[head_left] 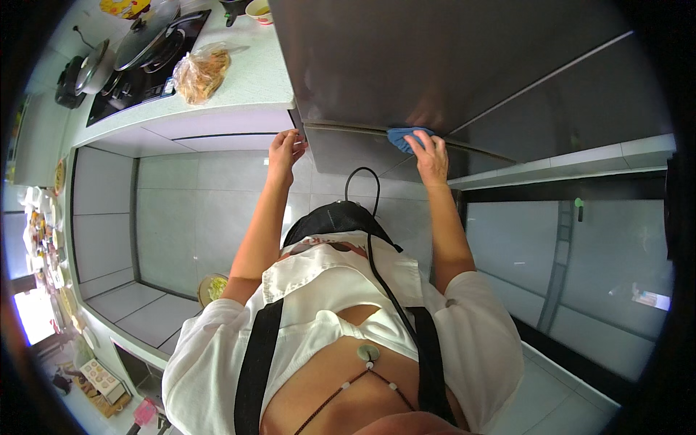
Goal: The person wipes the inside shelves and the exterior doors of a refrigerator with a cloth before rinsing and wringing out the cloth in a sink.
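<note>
My right hand [433, 156] bends its fingers over a blue cloth [400, 138]. The cloth lies against the seam between the doors of a dark grey, glossy fridge [464, 58], at the top edge of a lower front panel. To the left, my left hand [285, 154] is beside the fridge's left edge, close to where it meets the pale cabinet front. Its fingers are loosely bent and a little apart, with nothing visible in them. Whether its fingertips touch the edge, I cannot tell.
At upper left a countertop [257, 80] carries a plastic bag of brown food [201, 75], a lidded pan [148, 43] on a black hob, and a bowl [259, 11]. Near my left elbow, a bowl of chopped greens [213, 288] stands low. A glass door [573, 254] is at right.
</note>
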`<state>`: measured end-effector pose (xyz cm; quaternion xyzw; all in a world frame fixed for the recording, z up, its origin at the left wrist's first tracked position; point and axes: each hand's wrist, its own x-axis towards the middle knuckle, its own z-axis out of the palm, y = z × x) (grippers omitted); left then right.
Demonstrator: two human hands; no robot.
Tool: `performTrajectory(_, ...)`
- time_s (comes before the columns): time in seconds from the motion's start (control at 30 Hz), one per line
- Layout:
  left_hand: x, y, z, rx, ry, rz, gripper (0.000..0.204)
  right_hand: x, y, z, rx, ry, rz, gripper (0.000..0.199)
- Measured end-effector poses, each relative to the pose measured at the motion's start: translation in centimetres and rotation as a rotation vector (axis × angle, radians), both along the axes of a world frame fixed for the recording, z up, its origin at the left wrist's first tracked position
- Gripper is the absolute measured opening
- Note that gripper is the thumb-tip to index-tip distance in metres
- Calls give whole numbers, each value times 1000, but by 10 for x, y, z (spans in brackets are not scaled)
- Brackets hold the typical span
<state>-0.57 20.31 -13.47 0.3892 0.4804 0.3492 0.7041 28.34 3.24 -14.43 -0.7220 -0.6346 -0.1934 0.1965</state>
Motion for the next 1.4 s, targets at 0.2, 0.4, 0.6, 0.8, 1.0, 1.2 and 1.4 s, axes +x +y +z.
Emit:
performTrajectory(0.2, 34, -12, -9, -49, 36, -81, 25, 35, -49, -3, -24, 153, -308, 45)
performTrajectory(0.4, 49, -26, -4, -68, 56, -166, 25, 13, -66, -16, 17, 563, -347, 42)
performTrajectory(0.6, 21, -23, -4, -58, 63, -128, 25, 5, -21, -43, 246, 930, -708, 54)
performTrajectory(0.8, -34, -10, -1, -81, 135, -84, 25, -79, 58, -78, 106, 937, -600, 56)
performTrajectory(1.0, -92, 11, 7, -32, 148, -39, 26, -195, 136, -53, 22, 1007, -259, 44)
performTrajectory(1.2, -119, 25, 12, -28, 141, -10, 27, -215, 157, -33, -279, 1102, -1, 39)
performTrajectory(1.4, -103, 29, 2, -40, 110, -63, 27, -147, 59, 5, 353, 887, 38, 35)
